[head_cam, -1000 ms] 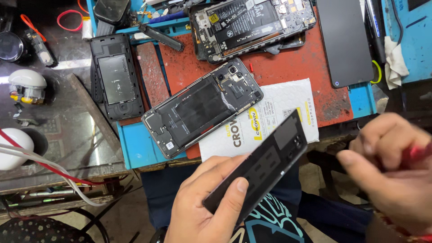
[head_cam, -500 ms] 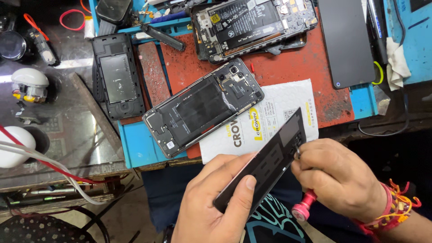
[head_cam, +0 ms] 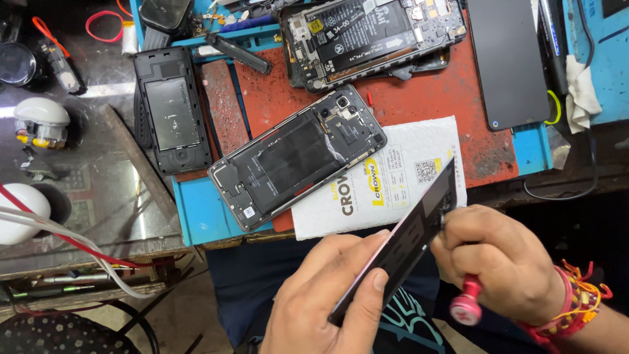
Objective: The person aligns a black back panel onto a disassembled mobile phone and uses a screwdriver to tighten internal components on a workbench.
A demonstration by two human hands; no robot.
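My left hand (head_cam: 331,298) grips a thin black phone panel (head_cam: 409,239) by its lower end, tilted on edge above my lap. My right hand (head_cam: 504,262) is closed around a small tool with a pink round handle end (head_cam: 466,308), its tip held against the panel's right edge. Just beyond the panel, an opened phone body (head_cam: 298,154) lies diagonally on the workbench, partly over a white printed packet (head_cam: 393,190).
A red mat (head_cam: 406,98) on a blue tray (head_cam: 200,213) covers the bench. On it lie another opened phone with a battery (head_cam: 367,36), a black back cover (head_cam: 171,108) and a dark screen panel (head_cam: 514,59). White round items (head_cam: 23,210) and cables sit at left.
My right hand came in from the right, turned over and brought the pink-handled tool against the panel's edge. The left hand kept hold of the panel.
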